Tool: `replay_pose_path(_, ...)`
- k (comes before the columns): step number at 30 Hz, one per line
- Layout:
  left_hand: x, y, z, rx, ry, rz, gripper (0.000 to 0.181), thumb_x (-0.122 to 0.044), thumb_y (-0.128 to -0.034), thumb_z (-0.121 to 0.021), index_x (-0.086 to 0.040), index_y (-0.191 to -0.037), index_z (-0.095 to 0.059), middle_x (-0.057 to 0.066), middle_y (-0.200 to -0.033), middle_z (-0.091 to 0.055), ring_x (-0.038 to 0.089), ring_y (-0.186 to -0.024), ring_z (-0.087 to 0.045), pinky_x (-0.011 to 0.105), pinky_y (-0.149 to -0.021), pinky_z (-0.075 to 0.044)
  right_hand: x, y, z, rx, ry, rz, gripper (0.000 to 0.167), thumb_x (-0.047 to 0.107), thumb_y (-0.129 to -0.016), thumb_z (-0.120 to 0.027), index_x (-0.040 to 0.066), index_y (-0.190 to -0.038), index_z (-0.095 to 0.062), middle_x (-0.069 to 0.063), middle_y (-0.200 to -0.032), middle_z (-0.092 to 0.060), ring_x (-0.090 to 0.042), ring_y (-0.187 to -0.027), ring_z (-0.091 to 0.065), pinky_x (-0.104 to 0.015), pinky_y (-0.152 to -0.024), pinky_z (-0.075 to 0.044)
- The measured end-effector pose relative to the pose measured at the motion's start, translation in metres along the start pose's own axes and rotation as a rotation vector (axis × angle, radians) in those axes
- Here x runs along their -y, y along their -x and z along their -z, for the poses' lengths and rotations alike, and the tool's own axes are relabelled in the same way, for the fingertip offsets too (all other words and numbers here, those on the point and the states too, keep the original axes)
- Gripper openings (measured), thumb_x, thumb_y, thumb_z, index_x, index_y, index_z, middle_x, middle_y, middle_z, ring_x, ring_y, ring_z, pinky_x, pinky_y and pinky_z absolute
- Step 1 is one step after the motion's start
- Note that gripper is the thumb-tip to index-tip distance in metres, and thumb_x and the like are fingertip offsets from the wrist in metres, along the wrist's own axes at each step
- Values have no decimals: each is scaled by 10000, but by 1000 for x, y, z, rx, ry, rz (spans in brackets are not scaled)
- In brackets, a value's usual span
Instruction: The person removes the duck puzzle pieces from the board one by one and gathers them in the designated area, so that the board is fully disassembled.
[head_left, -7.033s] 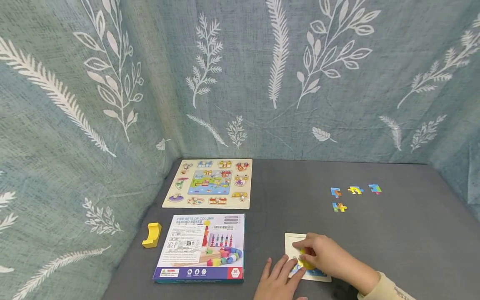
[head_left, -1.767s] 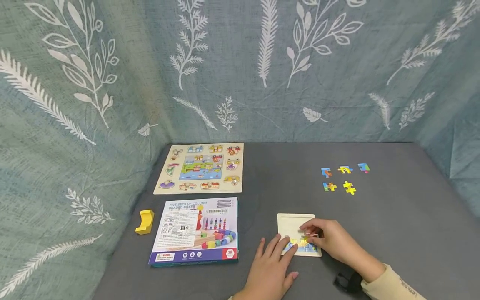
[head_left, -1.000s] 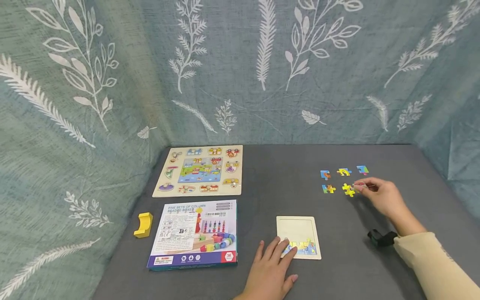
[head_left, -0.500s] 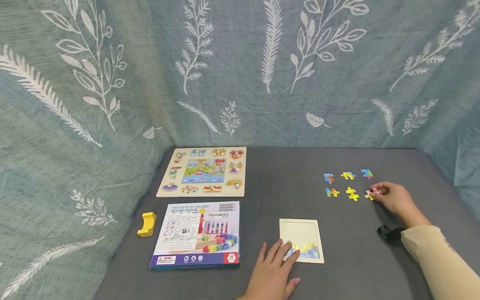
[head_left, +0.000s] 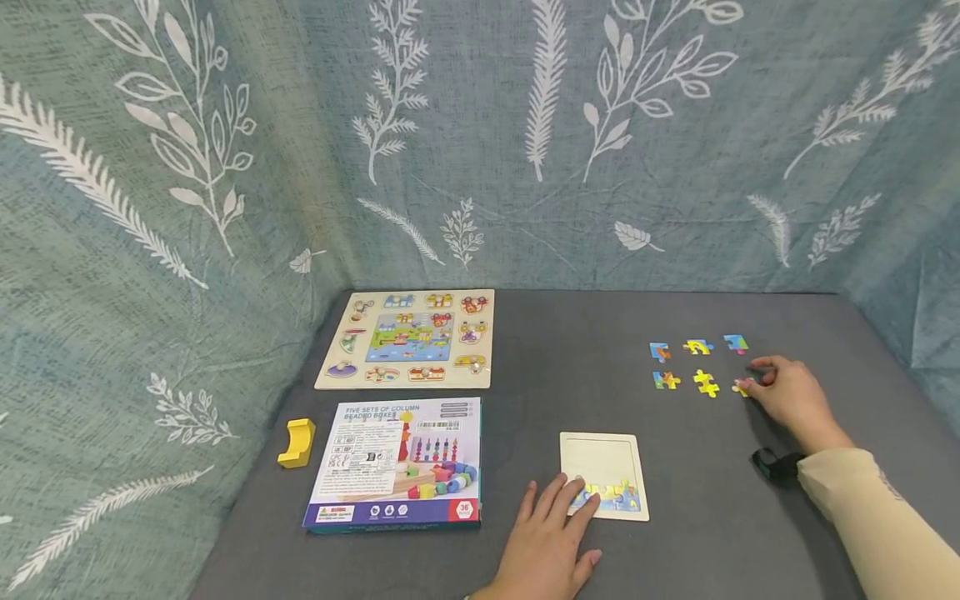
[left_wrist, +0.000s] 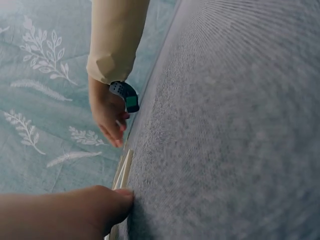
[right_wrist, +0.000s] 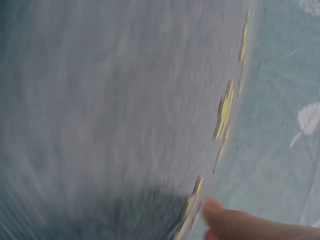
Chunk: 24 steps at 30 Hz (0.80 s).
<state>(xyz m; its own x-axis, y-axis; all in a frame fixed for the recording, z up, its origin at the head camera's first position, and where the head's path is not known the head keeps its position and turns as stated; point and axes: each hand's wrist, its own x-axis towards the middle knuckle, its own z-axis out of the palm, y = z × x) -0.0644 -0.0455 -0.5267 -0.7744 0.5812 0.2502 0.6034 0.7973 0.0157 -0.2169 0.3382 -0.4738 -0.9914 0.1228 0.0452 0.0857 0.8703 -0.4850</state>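
Head view: jigsaw piece (head_left: 741,387) lies on the dark table (head_left: 525,367), at the right-hand end of the nearer row of loose pieces, well apart from the tray.
Right hand: hand (head_left: 795,400) is at that piece, thumb and index finger parted, the thumb tip at its edge. No closed pinch is evident; whether the thumb touches cannot be told.
Left hand: hand (head_left: 546,542) is spread, fingertips resting on the lower left corner of the puzzle tray (head_left: 597,458); nothing is gripped.
Loose pieces: yellow piece (head_left: 705,383) and blue-and-orange piece (head_left: 665,380) complete the nearer row; three more, including the yellow-arch piece (head_left: 698,347), form the row behind.
Tray contents: joined pieces (head_left: 626,497) fill the lower part; the upper part is bare.
Piece handling: judged light, thin and stiff, probably wood or board; the knobs look the likeliest part to chip.
Hold point: opposite side edges, between thumb and index finger, clear of the knobs. Lying flat, it offers little edge to catch.
Left side: peg board (head_left: 362,360), bead-set box (head_left: 393,462) and yellow block (head_left: 297,443), untouched.
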Motion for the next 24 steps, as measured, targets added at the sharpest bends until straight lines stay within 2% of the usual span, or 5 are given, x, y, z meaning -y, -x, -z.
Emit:
replay_pose_path(5,-1,-1,-1,-33,13,-22,574,-445,-932,-759,-177,-1426,-642,5,-1439,-492,186,-1375,-453,451,-1096,-459,37,19,-11,-107,-79,145,305,51,-975,-689,-108,-1232,-643,-201,-946,-589,-345,-818,-573,-432,-656,-449)
replay_pose_path(8,-1,-1,-3,-66,10,-28,574,-418,-916,-777,-170,-1416,-648,-3,-1394,-514,169,-1326,-479,423,-1078,-466,74,37,-19,-67,-155,253,193,7,-963,-686,-47,-1145,-714,-102,-904,-639,-235,-780,-578,-346,-644,-454)
replay_pose_path(14,1,-2,-3,-111,46,-13,573,-397,-895,-809,-172,-1398,-650,-16,-1365,-556,153,-1279,-520,408,-1050,-478,136,81,-54,188,-353,446,118,-22,-959,-709,57,-1030,-761,32,-844,-661,-56,-687,-526,-251,-597,-474)
replay_pose_path(18,0,-3,-3,-172,98,7,499,-334,-874,-832,-149,-1308,-669,0,-1319,-592,154,-1227,-566,397,-1027,-492,154,97,-76,379,-448,474,109,17,-984,-695,56,-1078,-732,71,-747,-589,-28,-614,-485,-237,-565,-453)
replay_pose_path(24,0,-2,-3,-292,193,31,309,-178,-810,-841,-151,-1041,-639,29,-1239,-611,169,-1151,-603,358,-985,-508,159,106,-100,462,-465,455,134,46,-1009,-668,42,-1143,-675,90,-731,-568,-16,-574,-470,-226,-543,-426)
